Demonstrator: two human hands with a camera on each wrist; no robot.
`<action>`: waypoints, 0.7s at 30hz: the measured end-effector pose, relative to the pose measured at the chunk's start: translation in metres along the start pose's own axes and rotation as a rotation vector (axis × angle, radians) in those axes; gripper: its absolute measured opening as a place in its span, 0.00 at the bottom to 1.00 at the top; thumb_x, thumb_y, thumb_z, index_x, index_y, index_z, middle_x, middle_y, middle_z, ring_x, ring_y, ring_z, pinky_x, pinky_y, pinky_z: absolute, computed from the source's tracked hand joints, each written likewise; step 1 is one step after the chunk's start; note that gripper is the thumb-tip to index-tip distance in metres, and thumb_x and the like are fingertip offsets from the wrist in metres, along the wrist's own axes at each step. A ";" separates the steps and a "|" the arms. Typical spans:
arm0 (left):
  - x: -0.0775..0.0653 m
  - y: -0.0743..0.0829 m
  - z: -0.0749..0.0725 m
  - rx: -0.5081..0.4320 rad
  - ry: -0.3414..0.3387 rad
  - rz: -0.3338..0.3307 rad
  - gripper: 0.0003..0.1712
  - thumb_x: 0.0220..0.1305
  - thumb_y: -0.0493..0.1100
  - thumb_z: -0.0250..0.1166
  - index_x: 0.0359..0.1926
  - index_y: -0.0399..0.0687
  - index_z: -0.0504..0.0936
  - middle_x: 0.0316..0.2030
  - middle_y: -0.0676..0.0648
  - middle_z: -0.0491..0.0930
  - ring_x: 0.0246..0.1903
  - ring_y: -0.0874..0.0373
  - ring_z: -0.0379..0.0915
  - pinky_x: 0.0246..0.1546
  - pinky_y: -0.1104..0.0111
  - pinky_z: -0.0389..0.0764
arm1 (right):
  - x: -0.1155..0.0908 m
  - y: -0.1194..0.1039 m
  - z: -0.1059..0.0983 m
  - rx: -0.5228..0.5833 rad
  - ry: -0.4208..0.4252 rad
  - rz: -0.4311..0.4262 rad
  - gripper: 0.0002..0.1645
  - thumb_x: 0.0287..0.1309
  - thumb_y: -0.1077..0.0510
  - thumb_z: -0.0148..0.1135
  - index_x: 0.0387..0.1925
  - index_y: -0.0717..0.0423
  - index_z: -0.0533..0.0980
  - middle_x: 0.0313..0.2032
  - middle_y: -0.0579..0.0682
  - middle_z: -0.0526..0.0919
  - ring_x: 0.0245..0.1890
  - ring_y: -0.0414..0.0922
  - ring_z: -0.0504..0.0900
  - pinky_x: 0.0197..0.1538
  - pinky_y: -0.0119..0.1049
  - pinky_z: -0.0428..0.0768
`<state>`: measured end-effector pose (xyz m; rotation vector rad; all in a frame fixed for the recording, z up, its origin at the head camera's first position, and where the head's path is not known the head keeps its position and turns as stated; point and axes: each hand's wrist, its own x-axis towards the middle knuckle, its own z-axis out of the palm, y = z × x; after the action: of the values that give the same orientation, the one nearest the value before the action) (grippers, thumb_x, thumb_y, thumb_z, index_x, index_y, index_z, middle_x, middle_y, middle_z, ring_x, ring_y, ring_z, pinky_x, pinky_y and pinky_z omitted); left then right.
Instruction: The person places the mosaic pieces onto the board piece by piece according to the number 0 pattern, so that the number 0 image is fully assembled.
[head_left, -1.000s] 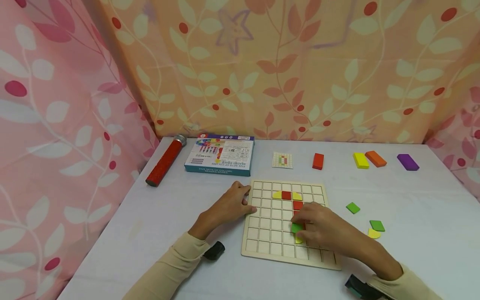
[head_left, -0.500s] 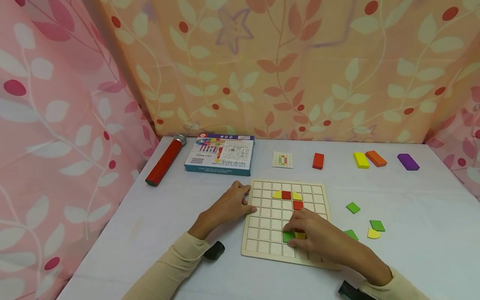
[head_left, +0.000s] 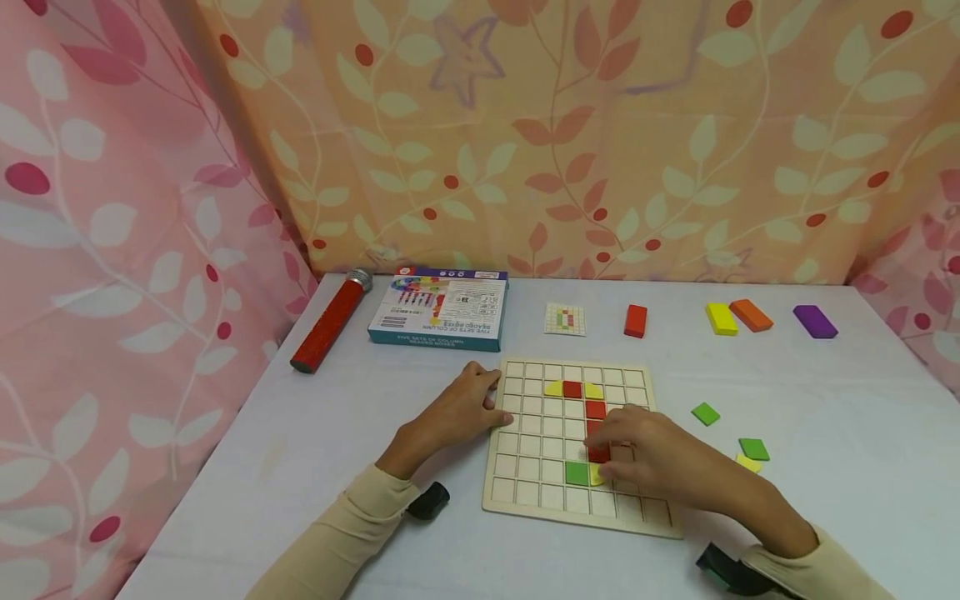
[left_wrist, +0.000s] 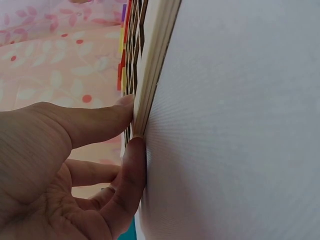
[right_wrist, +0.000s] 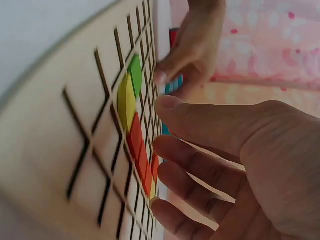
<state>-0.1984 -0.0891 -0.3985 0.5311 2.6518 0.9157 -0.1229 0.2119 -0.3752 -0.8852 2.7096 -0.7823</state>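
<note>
A wooden grid board (head_left: 528, 493) lies on the table. My left hand (head_left: 461, 410) holds its left edge, the thumb on top and the index finger against the side, as the left wrist view shows. Above the board's right half hovers my right hand (head_left: 660, 454), fingers loosely bent with nothing between them. A green square tile (head_left: 577, 473) sits in a cell beside a yellow rounded tile (head_left: 596, 474), partly covered by the hand. Red square tiles (head_left: 596, 409) run up the column from there. At the top, another red tile (head_left: 572, 389) lies between two yellow rounded tiles (head_left: 553, 388).
Loose green tiles (head_left: 705, 413) and a yellow one (head_left: 748, 462) lie right of the board. Behind stand a box (head_left: 438, 308), a small pattern card (head_left: 565, 319), and red (head_left: 635, 321), yellow (head_left: 722, 319), orange (head_left: 751, 315) and purple (head_left: 815, 322) blocks. A red tube (head_left: 330, 325) lies left.
My right hand has carried the green tile down and left into its cell, let it go and drawn back to the upper right. My left hand has stayed in place.
</note>
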 end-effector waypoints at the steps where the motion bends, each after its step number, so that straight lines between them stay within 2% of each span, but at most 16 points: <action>1: 0.000 0.000 0.000 0.001 0.000 0.001 0.43 0.68 0.46 0.76 0.76 0.34 0.68 0.55 0.43 0.69 0.44 0.58 0.71 0.44 0.66 0.74 | -0.004 0.003 -0.004 0.003 0.011 0.025 0.15 0.66 0.48 0.74 0.53 0.41 0.88 0.47 0.34 0.84 0.50 0.40 0.78 0.54 0.40 0.82; 6: 0.000 0.000 -0.001 0.005 0.002 0.005 0.42 0.68 0.46 0.76 0.76 0.35 0.69 0.54 0.44 0.69 0.44 0.58 0.71 0.43 0.66 0.73 | -0.034 0.028 -0.022 -0.035 0.085 0.166 0.18 0.61 0.50 0.78 0.53 0.42 0.87 0.43 0.33 0.83 0.44 0.35 0.77 0.45 0.33 0.80; 12: -0.001 0.000 -0.001 0.001 0.002 -0.010 0.42 0.68 0.46 0.76 0.76 0.35 0.69 0.53 0.44 0.69 0.43 0.58 0.72 0.43 0.66 0.74 | -0.074 0.067 -0.037 -0.118 0.100 0.305 0.22 0.55 0.50 0.82 0.52 0.44 0.87 0.44 0.36 0.85 0.41 0.34 0.77 0.43 0.30 0.81; 16: -0.001 0.001 -0.001 -0.002 0.003 -0.008 0.42 0.68 0.45 0.75 0.76 0.35 0.69 0.53 0.44 0.69 0.44 0.58 0.72 0.44 0.65 0.74 | -0.093 0.088 -0.042 -0.149 0.097 0.347 0.23 0.53 0.53 0.83 0.52 0.45 0.88 0.47 0.39 0.88 0.43 0.31 0.77 0.44 0.30 0.80; 21: -0.001 0.002 0.000 -0.009 0.002 -0.007 0.42 0.68 0.45 0.75 0.76 0.35 0.68 0.53 0.44 0.69 0.44 0.58 0.71 0.44 0.65 0.73 | -0.106 0.099 -0.040 -0.161 0.115 0.377 0.21 0.52 0.59 0.81 0.48 0.41 0.88 0.47 0.39 0.88 0.43 0.28 0.77 0.42 0.30 0.79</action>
<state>-0.1972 -0.0884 -0.3968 0.5183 2.6484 0.9267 -0.0998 0.3593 -0.3934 -0.3413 2.9420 -0.5561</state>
